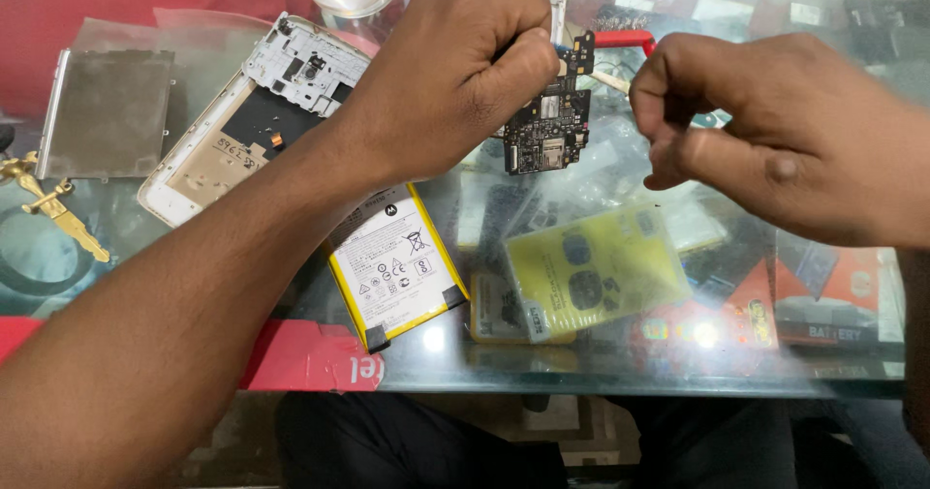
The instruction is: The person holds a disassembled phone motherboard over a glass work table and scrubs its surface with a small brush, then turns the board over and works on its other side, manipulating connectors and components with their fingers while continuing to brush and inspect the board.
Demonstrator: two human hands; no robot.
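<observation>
Glass tabletop (542, 368) strewn with parts, dark green phone circuit board (547, 126) pinched in the closed left hand (455, 73), right hand (775, 136) curled shut just beside, yellow-edged flat battery (395, 266) laid below.

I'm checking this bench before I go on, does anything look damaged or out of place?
The phone frame lies opened and askew on the glass table, its battery out beside it. The left hand holds the bare circuit board.
</observation>
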